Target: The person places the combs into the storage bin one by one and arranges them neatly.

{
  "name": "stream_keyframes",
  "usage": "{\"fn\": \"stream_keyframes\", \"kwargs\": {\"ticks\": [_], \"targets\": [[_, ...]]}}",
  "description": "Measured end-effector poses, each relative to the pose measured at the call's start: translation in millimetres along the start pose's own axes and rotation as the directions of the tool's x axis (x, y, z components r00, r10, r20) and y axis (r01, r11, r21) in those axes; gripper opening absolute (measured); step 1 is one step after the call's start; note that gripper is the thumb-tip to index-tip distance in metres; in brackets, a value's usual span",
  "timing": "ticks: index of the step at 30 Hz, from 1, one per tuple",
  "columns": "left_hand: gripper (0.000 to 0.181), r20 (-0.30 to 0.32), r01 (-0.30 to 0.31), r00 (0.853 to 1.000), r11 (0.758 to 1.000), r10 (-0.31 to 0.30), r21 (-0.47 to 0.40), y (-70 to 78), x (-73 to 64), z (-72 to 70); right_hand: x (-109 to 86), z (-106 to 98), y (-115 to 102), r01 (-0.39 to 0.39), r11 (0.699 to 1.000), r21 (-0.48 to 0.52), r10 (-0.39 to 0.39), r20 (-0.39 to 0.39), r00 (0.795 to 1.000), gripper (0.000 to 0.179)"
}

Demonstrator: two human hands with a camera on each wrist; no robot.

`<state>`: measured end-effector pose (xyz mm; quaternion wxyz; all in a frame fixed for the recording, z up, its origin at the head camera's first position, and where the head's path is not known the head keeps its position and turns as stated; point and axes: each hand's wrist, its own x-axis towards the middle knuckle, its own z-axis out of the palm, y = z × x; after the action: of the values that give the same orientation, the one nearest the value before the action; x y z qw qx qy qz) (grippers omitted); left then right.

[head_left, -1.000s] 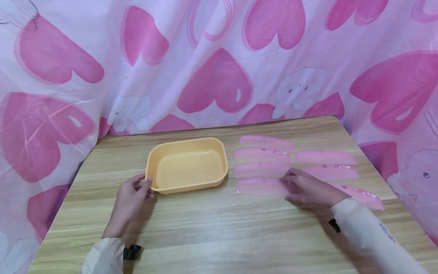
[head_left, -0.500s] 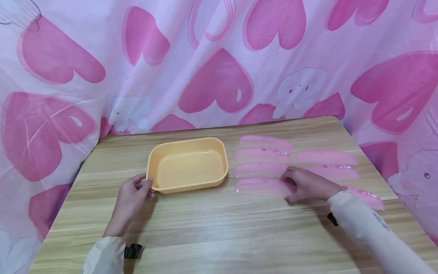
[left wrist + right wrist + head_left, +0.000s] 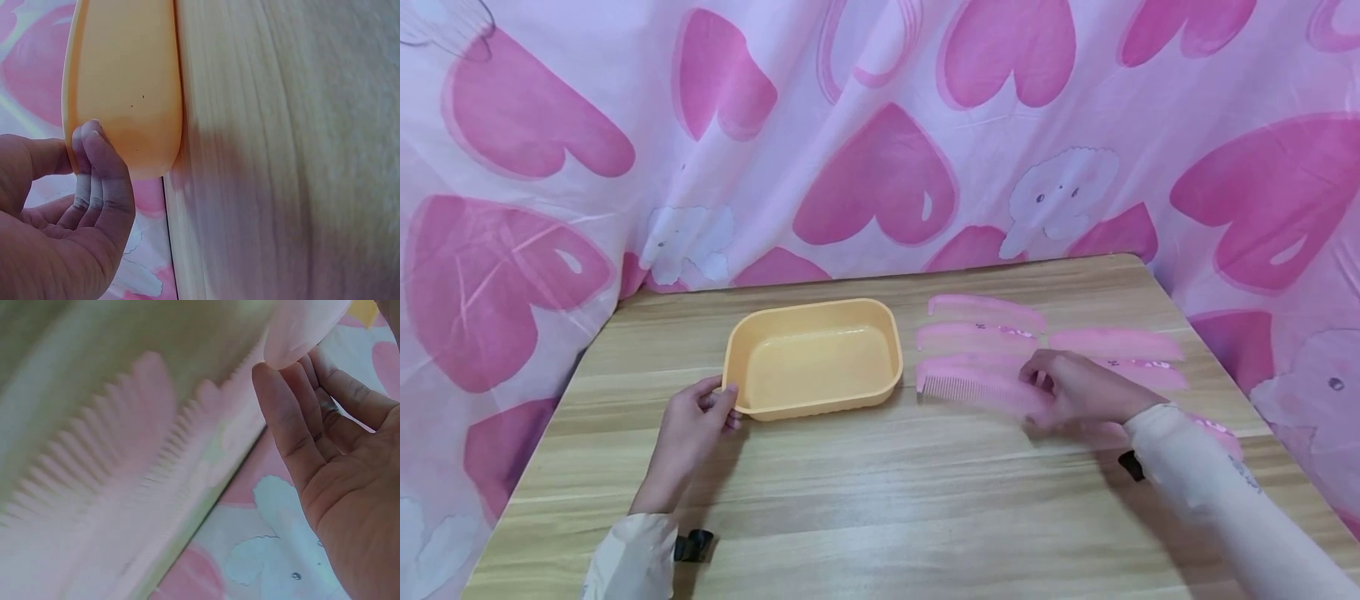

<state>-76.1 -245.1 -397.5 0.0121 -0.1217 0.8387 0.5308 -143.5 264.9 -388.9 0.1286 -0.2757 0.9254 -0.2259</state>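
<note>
My left hand (image 3: 696, 421) pinches the near left corner of a yellow plastic tray (image 3: 814, 410), thumb on the rim and fingers under the outside. In the left wrist view the thumb and fingertips close on the tray's edge (image 3: 70, 94). My right hand (image 3: 1071, 390) pinches one end of a pink comb (image 3: 973, 390), which is tilted and overlaps the comb behind it. The right wrist view shows that comb's rounded end (image 3: 294, 337) between thumb and fingers, with other pink combs (image 3: 144, 394) lying below.
Left of my right hand, more pink combs lie in a column, among them the farthest one (image 3: 985, 308). To the right is a second column with a plain comb (image 3: 1116, 342) at its far end. Everything stands on a wooden table (image 3: 865, 508) before a heart-patterned curtain (image 3: 880, 175).
The nearest comb of the left column has come up off the table in my right hand and shifted toward the comb behind it. My left hand stays at the tray.
</note>
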Motion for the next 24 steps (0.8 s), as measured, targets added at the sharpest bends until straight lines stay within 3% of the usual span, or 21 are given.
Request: {"fn": "stream_keyframes", "kwargs": {"ticks": [4, 11, 16, 24], "targets": [[0.046, 0.001, 0.004, 1.0, 1.0, -0.004, -0.008, 0.2, 0.0, -1.1, 10.8, -12.9, -6.2, 0.033, 0.999, 0.008, -0.033, -0.01, 0.999, 0.043], [0.045, 0.014, 0.005, 1.0, 1.0, -0.004, -0.029, -1.7, 0.9, -1.4, 39.0, -30.5, -25.8, 0.01, 0.999, 0.05, -0.01, -0.007, 1.0, 0.044], [0.045, 0.015, 0.003, 1.0, 0.999, -0.002, -0.036, -2.1, 1.9, -1.2, 69.5, -41.2, -43.3, 0.116, 0.993, 0.026, -0.116, -0.018, 0.993, 0.042], [0.044, 0.01, -0.003, 1.0, 0.999, 0.004, -0.035, -0.8, 0.3, -0.8, 117.2, -49.9, -79.7, 0.198, 0.98, 0.023, -0.199, 0.048, 0.979, 0.035]]}}
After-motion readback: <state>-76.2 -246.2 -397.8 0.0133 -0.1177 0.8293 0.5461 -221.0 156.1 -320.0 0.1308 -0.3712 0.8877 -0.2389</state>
